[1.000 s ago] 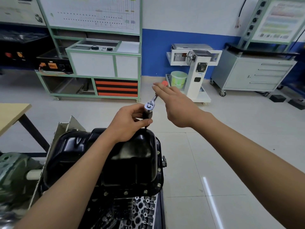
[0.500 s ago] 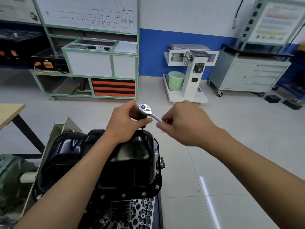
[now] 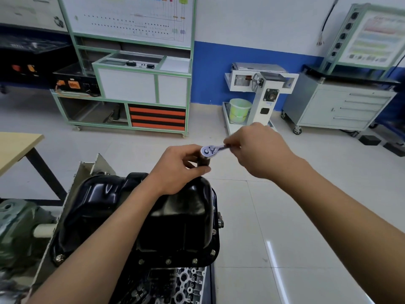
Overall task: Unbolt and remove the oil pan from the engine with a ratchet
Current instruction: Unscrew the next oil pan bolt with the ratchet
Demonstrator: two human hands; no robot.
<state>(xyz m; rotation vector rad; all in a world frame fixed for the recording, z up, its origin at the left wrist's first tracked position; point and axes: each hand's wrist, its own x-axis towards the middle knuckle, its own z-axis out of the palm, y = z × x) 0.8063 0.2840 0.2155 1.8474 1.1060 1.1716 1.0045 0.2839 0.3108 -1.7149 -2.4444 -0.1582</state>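
A glossy black oil pan point(image 3: 184, 218) sits upside up on the engine point(image 3: 182, 284), with several bolts along its near and right flange. Over its far right corner a chrome ratchet point(image 3: 209, 150) stands on a dark socket extension. My left hand point(image 3: 178, 167) grips that extension just below the ratchet head. My right hand point(image 3: 258, 150) holds the ratchet handle, which points right and is mostly hidden in my fingers. The bolt under the socket is hidden by my left hand.
A wooden table point(image 3: 15, 148) stands at the left, a green motor housing point(image 3: 15, 233) beside the engine stand. Across the tiled floor are a green-framed trainer bench point(image 3: 140, 84), a white stand with a green bucket point(image 3: 240, 110) and a grey drawer cabinet point(image 3: 341, 106).
My right hand swung the ratchet handle from pointing away, toward me and to the right, then slightly back up. My left hand stayed on the extension.
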